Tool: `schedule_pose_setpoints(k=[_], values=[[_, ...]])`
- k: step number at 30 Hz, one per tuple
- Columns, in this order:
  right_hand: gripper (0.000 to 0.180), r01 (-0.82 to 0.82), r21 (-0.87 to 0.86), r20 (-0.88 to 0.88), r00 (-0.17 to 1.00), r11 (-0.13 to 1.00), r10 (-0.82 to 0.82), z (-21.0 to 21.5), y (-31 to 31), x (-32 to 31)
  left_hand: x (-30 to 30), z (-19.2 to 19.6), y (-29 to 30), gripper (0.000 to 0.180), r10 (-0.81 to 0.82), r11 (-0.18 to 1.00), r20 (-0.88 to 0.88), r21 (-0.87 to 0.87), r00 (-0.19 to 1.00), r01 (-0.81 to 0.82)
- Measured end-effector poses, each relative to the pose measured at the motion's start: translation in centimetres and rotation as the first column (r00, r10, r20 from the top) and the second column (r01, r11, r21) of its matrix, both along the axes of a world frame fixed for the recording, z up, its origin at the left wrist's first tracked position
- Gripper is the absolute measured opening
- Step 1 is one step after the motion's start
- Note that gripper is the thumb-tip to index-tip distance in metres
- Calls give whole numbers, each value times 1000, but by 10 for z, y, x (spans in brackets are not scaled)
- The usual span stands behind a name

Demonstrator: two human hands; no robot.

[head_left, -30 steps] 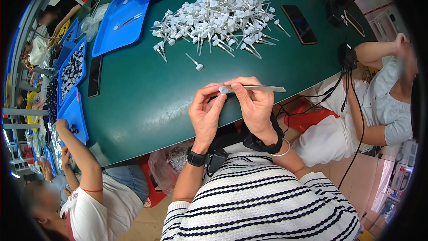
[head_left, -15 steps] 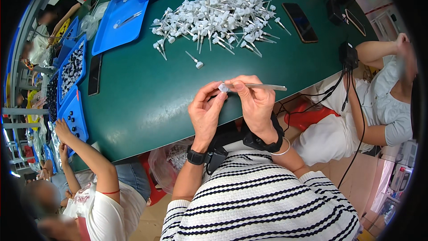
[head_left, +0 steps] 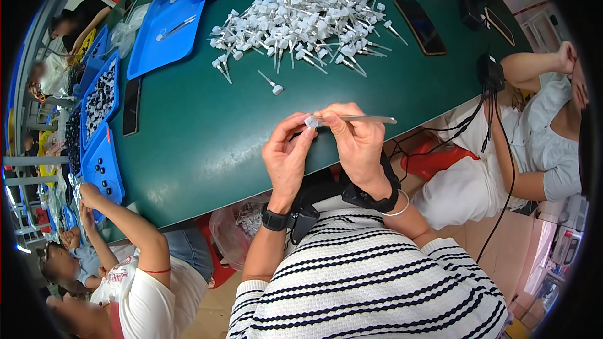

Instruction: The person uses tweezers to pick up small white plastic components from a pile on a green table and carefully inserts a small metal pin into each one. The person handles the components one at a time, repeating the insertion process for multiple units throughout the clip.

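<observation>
Between thumb and fingers my left hand (head_left: 287, 150) pinches a small white plastic piece (head_left: 312, 122), which looks like the heads in the pile. My right hand (head_left: 358, 144) is closed round metal tweezers (head_left: 370, 118); their tip end meets the white piece, and the other end points right. Whether the tips grip anything is too small to tell. Beyond my hands lies one loose white-headed part with a thin stem (head_left: 276, 88). Farther back is a big heap of the same white-headed parts with thin stems (head_left: 308, 19) on the green table (head_left: 207, 144).
A blue tray (head_left: 164, 47) with another pair of tweezers (head_left: 179, 27) stands at the far left. Dark phones (head_left: 419, 27) (head_left: 132, 105) lie on either side. Blue trays (head_left: 103, 150) of small dark pieces line the left edge. Co-workers sit left and right; black cables (head_left: 468, 129) hang at right.
My hands keep their hold on the white piece and tweezers, shifting slightly left. The co-worker's arm at left has drawn back a little from the tray; the right co-worker's hands have moved apart.
</observation>
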State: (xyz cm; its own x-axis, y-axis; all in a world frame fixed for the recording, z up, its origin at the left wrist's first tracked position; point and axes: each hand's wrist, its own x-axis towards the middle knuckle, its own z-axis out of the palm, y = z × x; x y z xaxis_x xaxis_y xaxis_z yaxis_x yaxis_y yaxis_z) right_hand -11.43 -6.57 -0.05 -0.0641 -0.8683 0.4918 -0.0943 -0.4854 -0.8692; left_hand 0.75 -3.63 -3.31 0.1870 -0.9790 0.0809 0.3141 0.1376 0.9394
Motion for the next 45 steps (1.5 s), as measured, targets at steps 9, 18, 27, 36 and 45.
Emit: schedule_pose_setpoints(k=[9,18,27,36,45], values=[[8,-36,14,-147,988,999,38,12,-3,-2,3,-2,-1,24,-41,999,-59,19,997,42],[10,15,4,-69,998,1000,-15,2,-3,0,3,2,-2,24,-36,999,-135,9,990,37],[8,-69,52,-146,986,996,75,27,-1,-8,6,-1,-2,25,-48,998,-157,28,986,53],[13,-37,73,-56,998,997,41,17,5,-31,43,23,36,25,-60,992,-187,102,980,80],[17,-124,229,65,992,965,112,-24,-5,-46,128,110,154,31,-195,929,975,219,107,-298]])
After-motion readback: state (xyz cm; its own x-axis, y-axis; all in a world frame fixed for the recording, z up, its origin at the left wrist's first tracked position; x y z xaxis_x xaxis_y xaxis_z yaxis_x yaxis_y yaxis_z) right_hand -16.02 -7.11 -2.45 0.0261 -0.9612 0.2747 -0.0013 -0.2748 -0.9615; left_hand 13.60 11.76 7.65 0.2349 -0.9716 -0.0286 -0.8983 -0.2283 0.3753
